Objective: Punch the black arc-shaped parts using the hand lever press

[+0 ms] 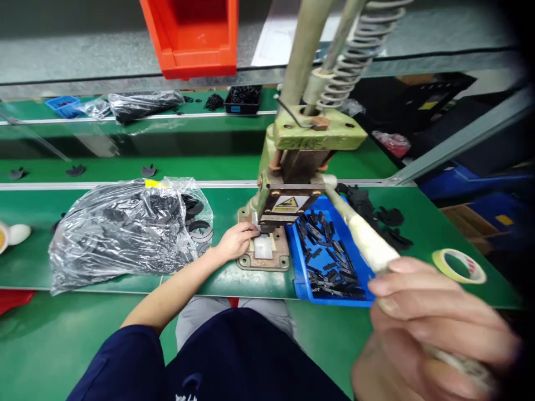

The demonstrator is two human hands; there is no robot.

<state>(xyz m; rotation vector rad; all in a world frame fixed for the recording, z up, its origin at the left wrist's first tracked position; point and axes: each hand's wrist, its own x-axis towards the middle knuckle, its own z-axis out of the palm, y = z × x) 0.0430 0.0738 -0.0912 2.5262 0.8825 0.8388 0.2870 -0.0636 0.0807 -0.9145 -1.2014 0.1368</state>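
- Our right hand (430, 317) is curled around the free end of the long off-white lever handle (374, 245), which slopes from the press past the surface's front edge toward us.
- That lever looks stiff and, we judge, will push back against the pull; the end, where we have it, should give the most leverage, with fingers fully wrapped.
- Our left hand (236, 240) reaches in from the left, fingertips bent under the head of the pale green cast-metal press (317, 136); we cannot tell whether they pinch a part.
- Just beside those fingertips a flat whitish block (263, 248) sits on the worn metal base plate (246, 260), near the surface's front edge. The press looks heavy and rigid; fingers there belong at the plate's rim, clear of the head.
- Right of the base, a blue plastic tray (343, 302) stands at the front edge, holding small black strips (330, 256). We expect them to be light, stiff and fiddly, best pinched by the ends.
- Left of the press, a clear plastic bag (121, 239) of dark flat pieces reaches the front edge; its film looks slippery and soft, so we would gather a fold.
- Toward the green work surface's (228, 281) front right corner lies a yellowish tape roll (477, 272).
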